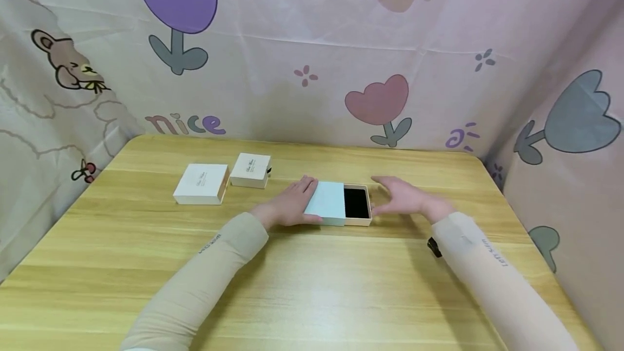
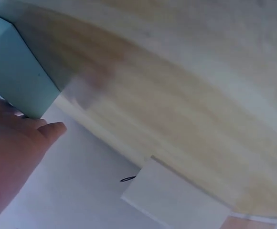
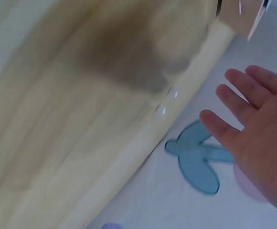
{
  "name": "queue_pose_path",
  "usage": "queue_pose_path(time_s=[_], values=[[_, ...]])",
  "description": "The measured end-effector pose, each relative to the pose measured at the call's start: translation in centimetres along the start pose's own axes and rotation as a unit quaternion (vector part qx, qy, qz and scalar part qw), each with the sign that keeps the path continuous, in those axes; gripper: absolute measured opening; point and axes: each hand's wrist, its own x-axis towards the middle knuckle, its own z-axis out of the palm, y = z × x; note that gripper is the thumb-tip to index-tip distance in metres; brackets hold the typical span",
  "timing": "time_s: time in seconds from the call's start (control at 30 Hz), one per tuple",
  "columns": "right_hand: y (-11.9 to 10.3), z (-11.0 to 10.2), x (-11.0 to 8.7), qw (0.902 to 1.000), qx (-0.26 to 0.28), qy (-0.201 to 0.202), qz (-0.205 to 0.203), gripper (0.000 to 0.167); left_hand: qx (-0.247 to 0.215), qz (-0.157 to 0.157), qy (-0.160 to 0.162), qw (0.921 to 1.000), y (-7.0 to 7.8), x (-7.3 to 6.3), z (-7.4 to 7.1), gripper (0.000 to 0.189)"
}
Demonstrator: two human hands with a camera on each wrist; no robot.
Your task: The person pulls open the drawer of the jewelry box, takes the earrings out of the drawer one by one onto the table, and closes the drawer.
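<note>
A light blue drawer box (image 1: 327,200) lies on the wooden table, its cream inner tray (image 1: 358,223) slid partway out to the right and showing a black interior. My left hand (image 1: 294,203) grips the box's left end, thumb along the near side and fingers over the far part. In the left wrist view, fingers of that hand (image 2: 21,143) are at the edge of the blue sleeve (image 2: 24,71). Just right of the tray's end is my right hand (image 1: 402,196), thumb and fingers spread apart, nothing between them. The right wrist view shows the same hand (image 3: 265,119) with fingers extended.
Two white boxes with small printing stand left of my left hand: a larger one (image 1: 202,183) and a smaller one (image 1: 251,170) with a dark pull loop. A patterned cloth (image 1: 273,85) hangs behind the table's far edge and along the sides.
</note>
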Motion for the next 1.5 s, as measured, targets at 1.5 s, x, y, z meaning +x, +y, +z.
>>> queue_pose_path(time_s=[1.5], values=[[-3.4, 1.9, 2.1, 0.999, -0.016, -0.039, -0.014, 0.098, -0.043, -0.002, 0.019, 0.9989, -1.5, 0.0, -0.1, 0.105]])
